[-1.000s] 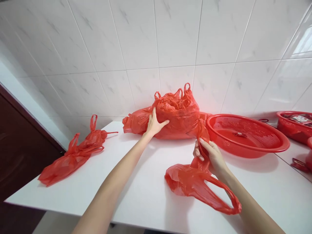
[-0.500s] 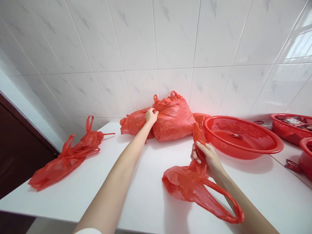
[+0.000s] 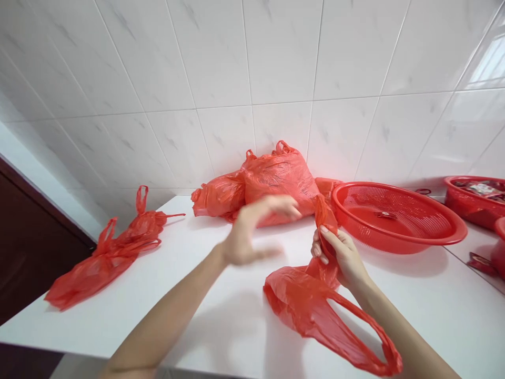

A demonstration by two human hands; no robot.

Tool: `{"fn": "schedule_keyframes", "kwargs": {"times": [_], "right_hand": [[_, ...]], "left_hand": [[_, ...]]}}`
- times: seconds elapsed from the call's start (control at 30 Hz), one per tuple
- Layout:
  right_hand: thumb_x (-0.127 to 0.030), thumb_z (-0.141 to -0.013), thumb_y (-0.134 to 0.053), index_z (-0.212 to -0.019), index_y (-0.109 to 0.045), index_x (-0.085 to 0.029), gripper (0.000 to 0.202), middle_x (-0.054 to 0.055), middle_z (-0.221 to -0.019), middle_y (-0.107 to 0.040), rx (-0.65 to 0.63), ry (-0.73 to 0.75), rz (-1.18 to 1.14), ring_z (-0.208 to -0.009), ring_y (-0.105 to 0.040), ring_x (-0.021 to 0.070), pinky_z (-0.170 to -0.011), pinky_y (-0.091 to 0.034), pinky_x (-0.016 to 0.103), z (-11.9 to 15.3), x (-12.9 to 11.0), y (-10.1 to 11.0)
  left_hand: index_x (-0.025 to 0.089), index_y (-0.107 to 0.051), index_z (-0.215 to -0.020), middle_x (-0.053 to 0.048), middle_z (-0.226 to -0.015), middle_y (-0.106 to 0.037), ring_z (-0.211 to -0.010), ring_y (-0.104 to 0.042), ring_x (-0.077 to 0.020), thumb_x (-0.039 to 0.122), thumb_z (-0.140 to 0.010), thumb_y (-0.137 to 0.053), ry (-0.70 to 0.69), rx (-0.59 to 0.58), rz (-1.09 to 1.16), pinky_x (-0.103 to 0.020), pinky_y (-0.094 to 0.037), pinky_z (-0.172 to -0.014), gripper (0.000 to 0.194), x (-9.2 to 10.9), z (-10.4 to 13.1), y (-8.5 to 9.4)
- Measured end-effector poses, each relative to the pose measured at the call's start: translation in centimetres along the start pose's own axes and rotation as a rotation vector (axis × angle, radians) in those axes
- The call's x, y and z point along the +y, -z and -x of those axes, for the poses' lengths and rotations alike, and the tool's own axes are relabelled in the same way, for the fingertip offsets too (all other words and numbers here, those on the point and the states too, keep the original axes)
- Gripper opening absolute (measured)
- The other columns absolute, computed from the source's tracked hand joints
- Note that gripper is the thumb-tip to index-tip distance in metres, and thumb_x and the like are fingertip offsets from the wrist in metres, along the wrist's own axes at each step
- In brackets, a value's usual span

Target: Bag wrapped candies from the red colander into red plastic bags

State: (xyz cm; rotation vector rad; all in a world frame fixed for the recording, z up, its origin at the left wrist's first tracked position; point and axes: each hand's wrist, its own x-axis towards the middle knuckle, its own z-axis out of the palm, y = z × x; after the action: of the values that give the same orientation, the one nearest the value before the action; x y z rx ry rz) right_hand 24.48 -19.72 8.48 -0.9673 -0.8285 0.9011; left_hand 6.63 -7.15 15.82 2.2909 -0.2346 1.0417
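My right hand (image 3: 335,252) is closed around the gathered middle of a red plastic bag (image 3: 302,297). One end of this bag sticks up above my fingers, and its looped handle droops toward the front right. Blurred by motion, my left hand (image 3: 252,231) is in the air over the table with thumb and fingers spread, holding nothing. Behind it, a full, bulging red plastic bag (image 3: 280,179) leans against the wall, partly covered by my fingers in this view. A smaller filled red bag (image 3: 223,196) lies against its left side.
Crumpled thin red bags (image 3: 114,252) lie at the left of the white table (image 3: 189,316). To the right stands a red perforated basket (image 3: 398,243) with a small item inside. Farther right, another red basket (image 3: 465,202) holds dark packets. The tiled wall (image 3: 221,58) bounds the back.
My left hand has let go of the top of the filled bags and come back toward me, its fingers opening. My right hand still grips its bag in nearly the same place.
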Motion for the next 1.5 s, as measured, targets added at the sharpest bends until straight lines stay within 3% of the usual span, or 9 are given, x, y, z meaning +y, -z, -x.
{"fn": "schedule_keyframes", "kwargs": {"times": [0.1, 0.23, 0.33, 0.47, 0.53, 0.77, 0.97, 1.23, 1.5], "right_hand": [[-0.057, -0.076, -0.078, -0.068, -0.063, -0.019, 0.042, -0.002, -0.050, -0.058, 0.012, -0.008, -0.017, -0.039, -0.041, 0.0077, -0.042, -0.033, 0.023, 0.1, 0.0, -0.3], [-0.056, -0.078, -0.078, -0.070, -0.063, -0.019, 0.040, -0.003, -0.050, -0.057, 0.013, 0.025, -0.056, -0.039, -0.041, 0.0074, -0.044, -0.036, 0.023, 0.1, 0.0, -0.7], [-0.054, -0.076, -0.080, -0.068, -0.064, -0.019, 0.039, -0.003, -0.047, -0.055, 0.018, 0.052, -0.104, -0.039, -0.042, 0.0079, -0.048, -0.042, 0.024, -0.1, -0.7, -0.8], [-0.053, -0.065, -0.088, -0.066, -0.065, -0.020, 0.040, -0.003, -0.050, -0.057, 0.046, 0.072, -0.203, -0.048, -0.052, 0.0106, -0.056, -0.050, 0.024, -0.9, -2.7, -0.6], [-0.050, -0.060, -0.092, -0.064, -0.065, -0.020, 0.041, -0.003, -0.056, -0.061, 0.070, 0.066, -0.236, -0.053, -0.055, 0.0106, -0.055, -0.050, 0.022, -1.4, -3.7, -0.5], [-0.050, -0.069, -0.086, -0.068, -0.064, -0.022, 0.036, 0.000, -0.073, -0.071, -0.123, 0.043, -0.236, -0.066, -0.066, 0.0173, -0.071, -0.058, 0.032, -2.7, -4.9, -1.0], [-0.048, -0.077, -0.081, -0.064, -0.054, -0.022, 0.040, -0.009, -0.048, -0.046, -0.296, 0.065, -0.312, -0.044, -0.044, 0.0086, -0.065, -0.057, 0.028, -3.3, -4.4, -2.5], [-0.047, -0.067, -0.087, -0.058, -0.047, -0.020, 0.049, -0.011, -0.043, -0.029, -0.094, 0.002, -0.296, -0.041, -0.022, 0.0046, -0.041, -0.037, 0.016, -4.3, -4.2, -4.2], [-0.058, -0.064, -0.082, -0.057, -0.049, -0.020, 0.051, -0.013, -0.040, -0.026, -0.019, -0.040, -0.075, -0.038, -0.020, 0.0035, -0.039, -0.032, 0.019, -4.3, -3.1, -4.7]], "left_hand": [[0.023, -0.036, -0.151, -0.014, -0.123, -0.070, -0.113, -0.066, -0.0307, 0.050, -0.080, -0.076, -0.167, -0.320, -0.070, -0.044, -0.049, -0.103, 0.085, 5.4, 2.2, -2.6], [0.019, -0.059, -0.130, -0.009, -0.097, -0.075, -0.088, -0.069, -0.0240, 0.029, -0.088, -0.067, 0.001, -0.449, -0.160, -0.040, -0.052, -0.092, 0.044, 6.6, 3.5, -4.2], [0.020, -0.069, -0.090, -0.002, -0.074, -0.070, -0.067, -0.064, -0.0158, 0.026, -0.091, -0.062, 0.169, -0.315, 0.047, -0.030, -0.052, -0.071, 0.009, 5.9, 2.8, -3.4], [0.020, -0.058, -0.066, 0.000, -0.067, -0.060, -0.064, -0.056, -0.0139, 0.040, -0.098, -0.055, 0.353, 0.263, -0.013, -0.028, -0.046, -0.065, 0.038, 4.7, 0.1, 0.4], [0.020, -0.058, -0.063, 0.001, -0.063, -0.055, -0.059, -0.051, -0.0127, 0.051, -0.095, -0.057, 0.373, 0.397, -0.124, -0.027, -0.043, -0.062, 0.045, 3.7, -1.2, 2.6], [0.018, -0.062, -0.064, 0.003, -0.052, -0.044, -0.045, -0.042, -0.0099, 0.074, -0.086, -0.054, 0.631, 0.235, -0.025, -0.024, -0.034, -0.046, 0.060, 1.5, -1.8, 5.6], [0.017, -0.065, -0.066, 0.000, -0.058, -0.052, -0.049, -0.047, -0.0104, 0.075, -0.087, -0.052, 0.702, 0.181, -0.025, -0.023, -0.036, -0.046, 0.063, 0.1, -0.8, 5.7], [0.018, -0.072, -0.090, 0.006, -0.062, -0.052, -0.051, -0.045, -0.0075, 0.050, -0.064, -0.087, 0.674, 0.127, 0.134, -0.021, -0.039, -0.048, 0.044, 0.5, -0.3, 7.5], [0.017, -0.077, -0.092, 0.002, -0.066, -0.059, -0.057, -0.054, -0.0098, 0.040, -0.068, -0.087, 0.606, 0.188, 0.218, -0.023, -0.047, -0.054, 0.035, 0.2, 0.3, 6.9]]}}
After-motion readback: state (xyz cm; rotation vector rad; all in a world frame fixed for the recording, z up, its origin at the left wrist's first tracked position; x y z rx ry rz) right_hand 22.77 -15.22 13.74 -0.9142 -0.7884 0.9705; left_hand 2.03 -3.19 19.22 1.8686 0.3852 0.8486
